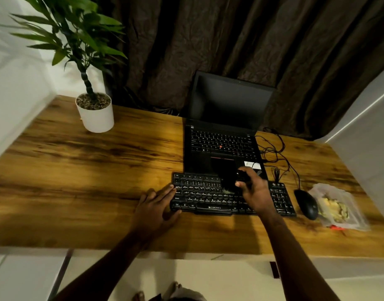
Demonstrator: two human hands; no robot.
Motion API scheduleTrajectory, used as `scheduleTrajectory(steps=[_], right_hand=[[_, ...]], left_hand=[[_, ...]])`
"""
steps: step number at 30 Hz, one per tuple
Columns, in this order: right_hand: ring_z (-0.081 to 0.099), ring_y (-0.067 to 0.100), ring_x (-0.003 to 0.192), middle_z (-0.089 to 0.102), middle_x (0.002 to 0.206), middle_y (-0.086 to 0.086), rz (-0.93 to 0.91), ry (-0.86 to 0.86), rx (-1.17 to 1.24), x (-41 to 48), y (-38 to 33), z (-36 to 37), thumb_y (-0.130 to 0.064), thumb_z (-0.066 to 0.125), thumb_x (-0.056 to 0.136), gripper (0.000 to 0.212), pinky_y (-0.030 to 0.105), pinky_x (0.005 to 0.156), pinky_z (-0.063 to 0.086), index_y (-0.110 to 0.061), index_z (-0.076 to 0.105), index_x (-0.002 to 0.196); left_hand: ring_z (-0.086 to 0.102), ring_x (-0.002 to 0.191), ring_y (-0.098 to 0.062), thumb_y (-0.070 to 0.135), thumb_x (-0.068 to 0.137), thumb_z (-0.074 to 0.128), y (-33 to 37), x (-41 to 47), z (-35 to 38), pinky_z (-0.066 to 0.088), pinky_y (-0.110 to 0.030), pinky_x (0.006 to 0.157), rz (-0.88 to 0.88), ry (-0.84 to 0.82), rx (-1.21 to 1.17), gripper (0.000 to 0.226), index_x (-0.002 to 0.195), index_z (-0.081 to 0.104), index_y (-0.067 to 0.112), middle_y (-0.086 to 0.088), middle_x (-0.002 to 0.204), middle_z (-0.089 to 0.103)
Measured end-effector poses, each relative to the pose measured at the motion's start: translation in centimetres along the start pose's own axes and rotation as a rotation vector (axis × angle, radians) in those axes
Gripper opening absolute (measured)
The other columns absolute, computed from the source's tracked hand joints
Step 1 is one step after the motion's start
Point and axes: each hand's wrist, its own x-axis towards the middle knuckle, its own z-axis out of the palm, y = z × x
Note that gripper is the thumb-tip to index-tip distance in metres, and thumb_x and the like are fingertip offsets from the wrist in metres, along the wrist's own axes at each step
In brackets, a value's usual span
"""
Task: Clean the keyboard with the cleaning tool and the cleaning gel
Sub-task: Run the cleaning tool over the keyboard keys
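Nearest, the left hand point(156, 205) lies flat, fingers point(168, 190) straight, steadying the left end of the one keyboard point(199, 192) on the tabletop point(78, 181). The right hand point(255, 192) has its fingers curled round one dark cleaning tool point(242, 175) over the middle keys. Brushing looks to be the step in hand, and the next move calls for sweeping the rows not yet reached. Beyond lie one mouse point(307, 205), one clear bag point(336, 207), likely the cleaning gel, and one laptop point(221, 144).

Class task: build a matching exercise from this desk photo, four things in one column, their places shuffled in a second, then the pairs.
1 potted plant
2 laptop
3 mouse
4 left hand

A right of the keyboard
B flat on the keyboard's left end
C far left of the desk
D behind the keyboard, lid open

Pairs: 1-C, 2-D, 3-A, 4-B.
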Motion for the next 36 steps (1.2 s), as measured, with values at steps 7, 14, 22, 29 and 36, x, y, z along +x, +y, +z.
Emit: scheduleTrajectory(steps=[7, 14, 22, 29, 36], right_hand=[[0.066, 0.019, 0.097, 0.064, 0.111, 0.005, -0.038, -0.051, 0.038, 0.9, -2.5, 4.0, -0.011, 0.063, 0.091, 0.040, 0.028, 0.070, 0.061, -0.040, 0.053, 0.117], [0.068, 0.018, 0.095, 0.067, 0.108, 0.006, 0.003, -0.029, -0.009, 0.4, -0.9, 1.4, -0.007, 0.064, 0.090, 0.042, 0.033, 0.069, 0.062, -0.035, 0.053, 0.120], [0.066, 0.020, 0.098, 0.065, 0.110, 0.004, -0.023, -0.021, -0.017, 1.0, -1.8, 4.1, -0.017, 0.065, 0.090, 0.043, 0.035, 0.070, 0.063, -0.048, 0.051, 0.116], [0.064, 0.022, 0.101, 0.062, 0.112, 0.005, -0.033, -0.053, -0.042, 1.3, -1.7, 4.2, -0.021, 0.063, 0.091, 0.044, 0.036, 0.071, 0.062, -0.054, 0.047, 0.116], [0.064, 0.019, 0.098, 0.061, 0.111, 0.005, -0.005, -0.014, -0.109, 1.3, -1.2, 3.6, -0.018, 0.064, 0.089, 0.049, 0.035, 0.070, 0.063, -0.052, 0.046, 0.119]], left_hand=[[0.047, 0.126, -0.021, 0.073, 0.087, 0.038, 0.1, -0.1, 0.1, 0.040, -0.042, 0.102, -0.006, 0.024, 0.027, 0.073, 0.148, 0.038, 0.033, 0.019, 0.157, 0.029], [0.049, 0.122, -0.022, 0.072, 0.089, 0.037, -0.3, 0.1, 0.4, 0.042, -0.046, 0.100, 0.026, 0.056, 0.016, 0.071, 0.147, 0.042, 0.031, 0.017, 0.156, 0.033], [0.050, 0.121, -0.022, 0.073, 0.087, 0.038, -0.3, 0.0, 0.6, 0.041, -0.044, 0.101, 0.010, 0.049, 0.021, 0.072, 0.147, 0.041, 0.033, 0.020, 0.156, 0.031], [0.051, 0.119, -0.023, 0.074, 0.087, 0.037, -0.4, 0.1, 0.8, 0.040, -0.045, 0.101, 0.009, 0.060, 0.011, 0.072, 0.147, 0.040, 0.034, 0.020, 0.156, 0.031], [0.052, 0.120, -0.024, 0.074, 0.086, 0.039, -0.5, 0.2, 1.0, 0.042, -0.046, 0.100, 0.005, 0.070, 0.009, 0.071, 0.146, 0.042, 0.035, 0.021, 0.156, 0.031]])
